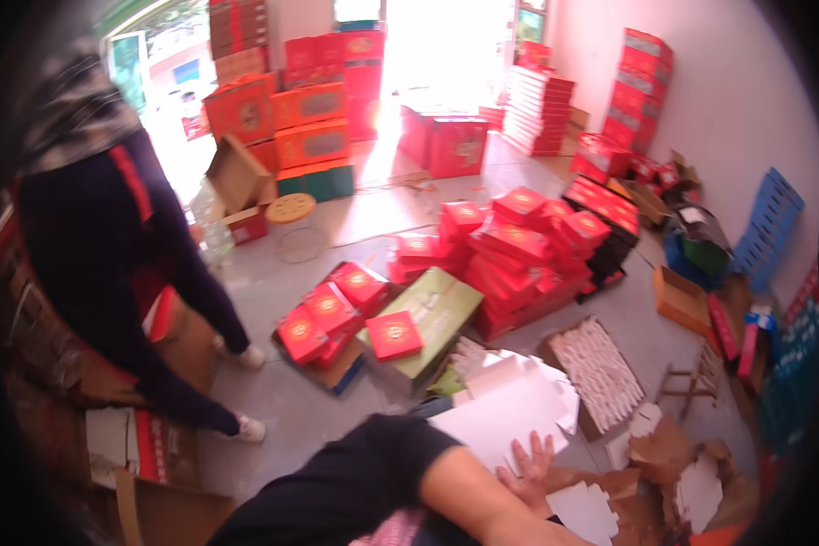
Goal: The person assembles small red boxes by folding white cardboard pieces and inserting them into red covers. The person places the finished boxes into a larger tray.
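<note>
My right hand (528, 470) lies with its fingers spread on a white sheet of flat cardboard (500, 414), which has cut flaps along its far edge. A dark band shows at the wrist. My left forearm (473, 496) comes out of a black short sleeve and crosses toward the lower edge, where the left hand is out of sight. Just beyond the white cardboard stands an open carton (601, 373) filled with rows of pale, wrapped-looking pieces. Another white cut cardboard piece (584, 511) is beside my right hand.
Red boxes (519, 264) are heaped ahead, near a green carton (437, 314) with one red box (394, 336) on top. A person (118, 246) in dark trousers stands at left. Torn brown paper (660, 455) and a small folding stool (692, 382) are at right.
</note>
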Motion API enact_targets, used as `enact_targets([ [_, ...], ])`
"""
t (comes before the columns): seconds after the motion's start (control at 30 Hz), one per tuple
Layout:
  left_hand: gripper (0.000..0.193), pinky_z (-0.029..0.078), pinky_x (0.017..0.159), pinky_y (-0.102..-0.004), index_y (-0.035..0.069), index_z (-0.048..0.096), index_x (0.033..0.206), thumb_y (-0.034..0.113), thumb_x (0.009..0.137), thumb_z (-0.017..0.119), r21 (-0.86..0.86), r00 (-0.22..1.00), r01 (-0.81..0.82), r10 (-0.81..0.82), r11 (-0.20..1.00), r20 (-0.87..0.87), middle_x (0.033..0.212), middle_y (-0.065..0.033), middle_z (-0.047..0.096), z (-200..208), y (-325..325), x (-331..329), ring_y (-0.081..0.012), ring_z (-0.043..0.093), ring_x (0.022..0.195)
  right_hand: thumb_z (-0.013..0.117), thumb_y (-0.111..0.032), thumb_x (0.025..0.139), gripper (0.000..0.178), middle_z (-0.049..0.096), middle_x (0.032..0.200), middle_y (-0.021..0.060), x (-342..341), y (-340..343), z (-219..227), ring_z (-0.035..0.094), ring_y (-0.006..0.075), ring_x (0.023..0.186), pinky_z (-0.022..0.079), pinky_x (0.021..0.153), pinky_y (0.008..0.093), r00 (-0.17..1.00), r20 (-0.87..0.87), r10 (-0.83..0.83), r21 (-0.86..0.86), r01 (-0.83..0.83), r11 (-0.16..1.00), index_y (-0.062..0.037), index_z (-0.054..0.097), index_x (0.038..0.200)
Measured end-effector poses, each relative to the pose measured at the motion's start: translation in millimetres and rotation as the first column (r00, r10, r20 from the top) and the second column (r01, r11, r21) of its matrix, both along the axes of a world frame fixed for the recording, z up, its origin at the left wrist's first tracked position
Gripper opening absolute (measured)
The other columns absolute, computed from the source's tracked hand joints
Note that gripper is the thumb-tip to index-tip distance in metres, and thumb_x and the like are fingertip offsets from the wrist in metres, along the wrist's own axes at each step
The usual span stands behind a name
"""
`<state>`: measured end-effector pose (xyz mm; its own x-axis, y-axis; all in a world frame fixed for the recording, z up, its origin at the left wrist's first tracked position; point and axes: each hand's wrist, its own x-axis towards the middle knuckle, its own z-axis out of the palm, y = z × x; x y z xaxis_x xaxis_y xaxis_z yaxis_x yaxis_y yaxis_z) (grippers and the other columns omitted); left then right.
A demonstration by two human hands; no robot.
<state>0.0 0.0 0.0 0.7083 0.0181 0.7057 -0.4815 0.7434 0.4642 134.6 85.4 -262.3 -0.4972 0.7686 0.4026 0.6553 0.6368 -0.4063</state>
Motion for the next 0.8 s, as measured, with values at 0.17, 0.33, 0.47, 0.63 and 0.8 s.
enact_targets([
  [0.17,0.033,0.044,0.094,-0.037,0.003,0.059,0.12,0.016,0.09,0.057,0.735,0.697,-0.453,0.714,0.504,-0.06,0.114,-0.0142,0.064,-72,83,-94,-0.0302,0.059,0.107,0.07,-0.031,0.075,0.051,0.041,0.139,0.024,-1,-1,8,0.028,0.0503,0.131,0.026,0.108,0.0543,0.999,-0.043,-0.021,-0.09,0.017,0.996,-0.0092,0.062,0.12],
  [0.33,0.043,0.044,0.094,-0.0378,0.004,0.059,0.119,0.022,0.082,0.07,0.945,-0.714,0.249,0.62,-0.21,0.326,0.115,-0.0202,0.06,-257,108,-163,-0.0339,0.056,0.109,0.069,-0.033,0.076,0.05,0.042,0.141,0.0166,-2,-6,10,0.028,0.043,0.134,0.026,0.108,0.051,0.998,-0.001,-0.059,-0.09,0.059,0.994,-0.0146,0.062,0.122],
  [0.47,0.049,0.04,0.1,-0.037,0.004,0.059,0.12,0.03,0.08,0.071,0.912,-0.799,-0.23,0.469,0.34,-0.376,0.126,-0.0201,0.054,-254,88,-174,-0.0332,0.053,0.116,0.068,-0.035,0.077,0.049,0.041,0.142,0.0125,-7,-10,14,0.026,0.0381,0.136,0.019,0.107,0.0598,0.991,0.084,-0.105,-0.049,0.109,0.993,-0.0188,0.062,0.123],
  [0.63,0.052,0.046,0.091,-0.0361,0.003,0.057,0.117,0.026,0.075,0.075,0.994,-0.711,0.107,0.697,-0.021,0.091,0.127,-0.0169,0.054,-255,57,-169,-0.0317,0.058,0.108,0.067,-0.035,0.077,0.046,0.044,0.139,0.01,-11,-16,22,0.029,0.0339,0.135,0.006,0.104,0.0698,0.97,0.186,-0.159,0.02,0.158,0.987,-0.0182,0.062,0.12],
  [0.8,0.048,0.048,0.081,-0.0403,0.002,0.052,0.104,0.023,0.07,0.079,0.953,-0.777,-0.033,0.593,0.3,-0.213,0.102,-0.0203,0.064,-239,36,-167,-0.0363,0.062,0.096,0.069,-0.031,0.076,0.043,0.047,0.132,0.012,1,-2,24,0.039,0.0319,0.129,0.007,0.106,0.0669,0.978,0.099,-0.185,0.019,0.184,0.983,-0.0129,0.063,0.114],
])
